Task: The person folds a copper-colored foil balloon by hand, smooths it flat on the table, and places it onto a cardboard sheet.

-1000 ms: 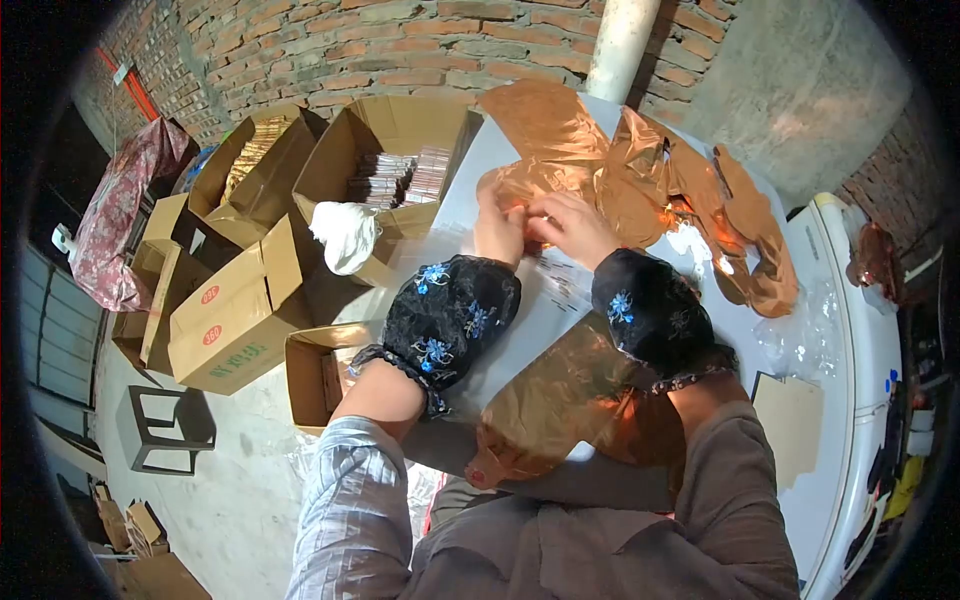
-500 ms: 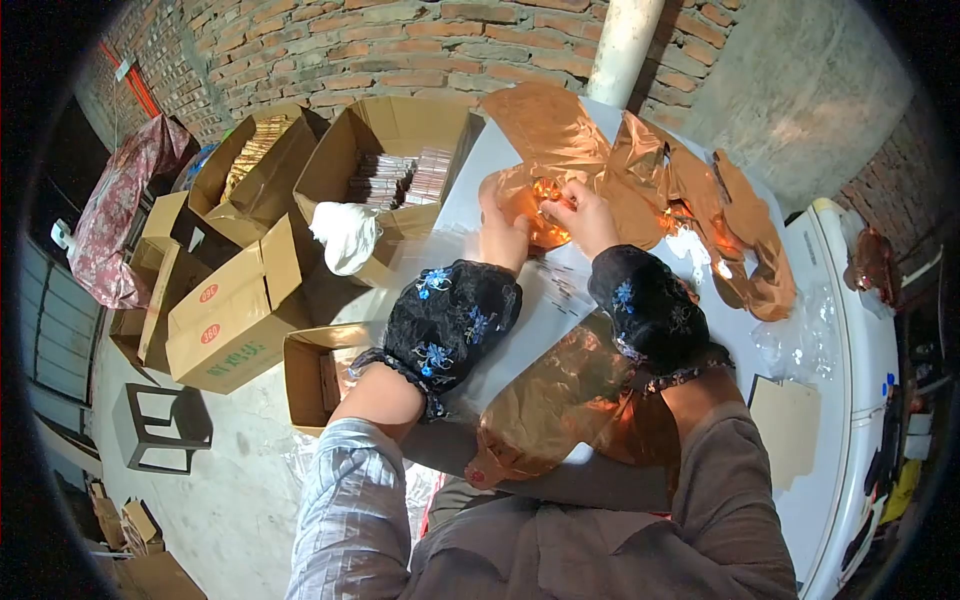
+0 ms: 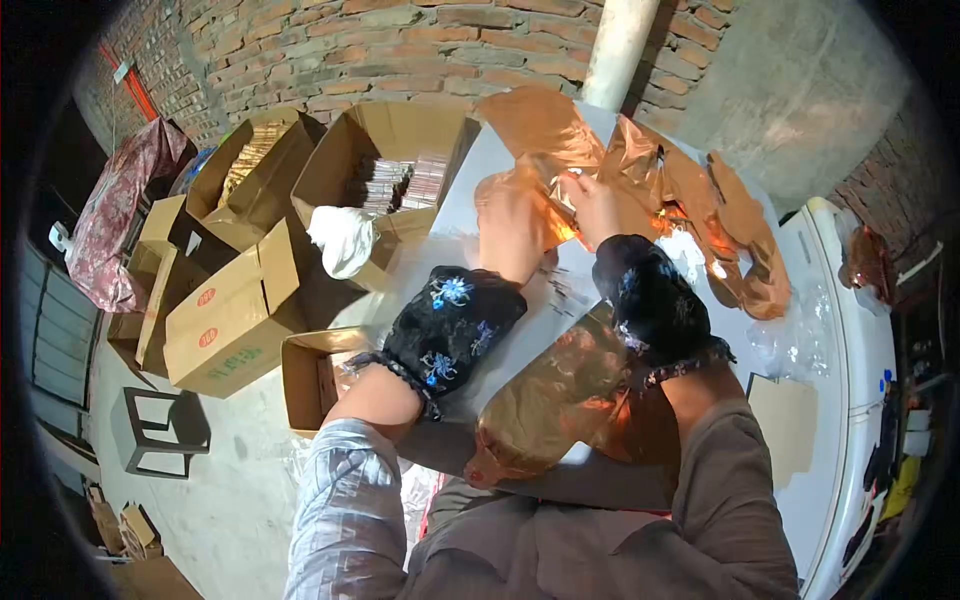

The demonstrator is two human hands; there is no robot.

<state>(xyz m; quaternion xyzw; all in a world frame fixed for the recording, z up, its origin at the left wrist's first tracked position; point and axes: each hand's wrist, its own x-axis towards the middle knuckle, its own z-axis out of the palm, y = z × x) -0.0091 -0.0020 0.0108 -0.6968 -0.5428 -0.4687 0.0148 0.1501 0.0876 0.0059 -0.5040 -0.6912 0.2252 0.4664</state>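
Observation:
Over the white table (image 3: 470,215), my right hand (image 3: 594,208) pinches a piece of shiny copper-coloured foil (image 3: 548,205) between thumb and fingers. Just left of it, my left hand (image 3: 508,232) is closed on the same foil, its back toward me and its fingertips partly hidden and blurred. Larger flat copper foil pieces (image 3: 545,115) spread out beyond and to the right of my hands. Another wide foil piece (image 3: 545,410) lies nearer my body, under my right forearm. Small dark strips (image 3: 566,285) lie on the table below my hands.
An open carton (image 3: 345,130) with stacked flat packs stands left of the table, a white cloth (image 3: 343,240) on its edge. More cartons (image 3: 225,310) and a dark stool (image 3: 165,430) are on the floor. Clear plastic (image 3: 800,335) lies at right, near a white appliance (image 3: 860,400).
My left hand has turned so its back shows more, and it sits over the foil. The right hand has shifted slightly, still pinching. The foil between them has changed shape.

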